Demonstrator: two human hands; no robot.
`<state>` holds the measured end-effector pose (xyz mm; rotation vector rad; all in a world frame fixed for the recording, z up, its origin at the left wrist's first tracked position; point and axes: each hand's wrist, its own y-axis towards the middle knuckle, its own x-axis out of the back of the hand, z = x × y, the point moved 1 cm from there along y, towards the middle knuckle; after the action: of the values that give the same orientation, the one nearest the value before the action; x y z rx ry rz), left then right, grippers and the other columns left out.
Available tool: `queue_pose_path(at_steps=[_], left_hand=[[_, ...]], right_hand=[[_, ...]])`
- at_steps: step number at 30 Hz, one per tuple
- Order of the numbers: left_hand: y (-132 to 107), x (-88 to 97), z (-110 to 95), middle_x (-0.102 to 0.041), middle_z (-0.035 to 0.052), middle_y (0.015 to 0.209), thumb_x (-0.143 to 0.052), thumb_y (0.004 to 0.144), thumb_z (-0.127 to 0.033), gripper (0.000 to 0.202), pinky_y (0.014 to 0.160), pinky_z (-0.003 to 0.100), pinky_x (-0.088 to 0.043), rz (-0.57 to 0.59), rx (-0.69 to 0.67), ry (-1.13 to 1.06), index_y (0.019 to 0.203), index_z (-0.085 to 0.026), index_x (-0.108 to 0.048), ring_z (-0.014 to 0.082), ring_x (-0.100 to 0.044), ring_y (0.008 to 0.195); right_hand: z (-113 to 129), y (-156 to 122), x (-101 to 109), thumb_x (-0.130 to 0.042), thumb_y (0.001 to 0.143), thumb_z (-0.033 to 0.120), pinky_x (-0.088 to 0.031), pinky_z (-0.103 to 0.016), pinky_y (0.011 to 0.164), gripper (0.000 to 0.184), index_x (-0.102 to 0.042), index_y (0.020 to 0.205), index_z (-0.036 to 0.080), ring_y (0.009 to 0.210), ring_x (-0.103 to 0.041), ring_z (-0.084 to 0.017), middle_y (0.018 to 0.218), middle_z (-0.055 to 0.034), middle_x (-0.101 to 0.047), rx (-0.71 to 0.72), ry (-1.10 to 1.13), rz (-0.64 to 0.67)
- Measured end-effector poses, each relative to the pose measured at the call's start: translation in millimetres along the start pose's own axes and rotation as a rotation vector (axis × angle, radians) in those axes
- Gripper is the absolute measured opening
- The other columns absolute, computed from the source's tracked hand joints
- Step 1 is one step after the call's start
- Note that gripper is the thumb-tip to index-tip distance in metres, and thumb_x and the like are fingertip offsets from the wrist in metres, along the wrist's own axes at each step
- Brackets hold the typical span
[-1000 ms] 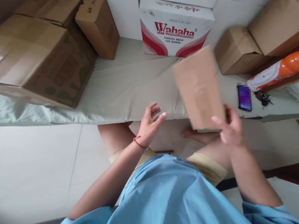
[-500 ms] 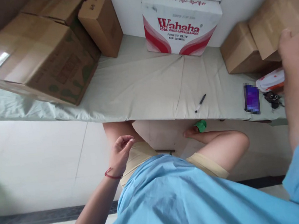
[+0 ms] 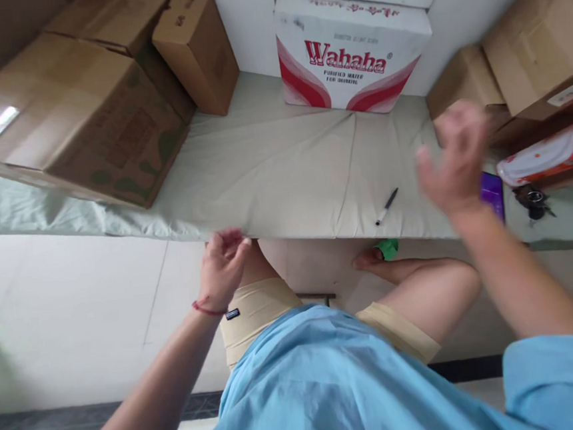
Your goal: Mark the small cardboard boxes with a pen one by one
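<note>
My left hand (image 3: 225,264) hovers at the front edge of the cloth-covered table (image 3: 272,169), above my leg. Its fingers are loosely curled, with a gap beside the thumb and nothing visible between them. Over the right part of the table is my right hand (image 3: 455,160), blurred by motion. Its thumb stands apart from the fingers and nothing shows in its grasp. A pen (image 3: 387,206) lies on the cloth to the left of that hand. Partly behind my right wrist is a phone (image 3: 492,195) with a purple screen.
Cardboard boxes (image 3: 90,98) stand at the left, beside a narrow carton (image 3: 202,55). A white Wahaha water box (image 3: 353,55) is against the wall. More brown boxes (image 3: 537,46), an orange-and-white package (image 3: 547,155) and keys (image 3: 535,201) are at the right.
My right hand has come away from the boxes at the far right and moved left over the table. My left hand has risen slightly toward the table edge.
</note>
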<state>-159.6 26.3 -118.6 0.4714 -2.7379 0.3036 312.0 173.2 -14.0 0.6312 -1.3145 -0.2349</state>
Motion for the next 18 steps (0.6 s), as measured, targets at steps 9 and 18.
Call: queue_pose_path(at_steps=[9,18], left_hand=[[184.8,-14.3,-80.6,-0.055,-0.0034,0.103,-0.096,0.081,-0.03,0.053,0.112,0.038,-0.047,-0.308,-0.187,0.154,0.098,-0.02,-0.047,0.0111,-0.057,0.097],[190.3,-41.3,-179.3,-0.043,0.0118,0.163,-0.084,0.094,-0.071,0.076,0.142,0.05,-0.026,-0.238,-0.593,0.396,0.124,-0.012,-0.045,0.0242,-0.042,0.159]], right_hand=[[157.1,-112.2,-106.7,-0.058,0.11,0.041,-0.056,-0.056,0.116,0.038,-0.073,0.135,0.015,0.133,-0.066,-0.036,0.14,-0.0195,-0.075,0.134,0.353,0.216],[156.3,-114.4,-105.4,-0.059,0.11,0.04,-0.055,-0.051,0.104,0.029,-0.078,0.119,0.02,0.12,-0.067,-0.033,0.124,-0.0162,-0.079,0.027,0.317,0.271]])
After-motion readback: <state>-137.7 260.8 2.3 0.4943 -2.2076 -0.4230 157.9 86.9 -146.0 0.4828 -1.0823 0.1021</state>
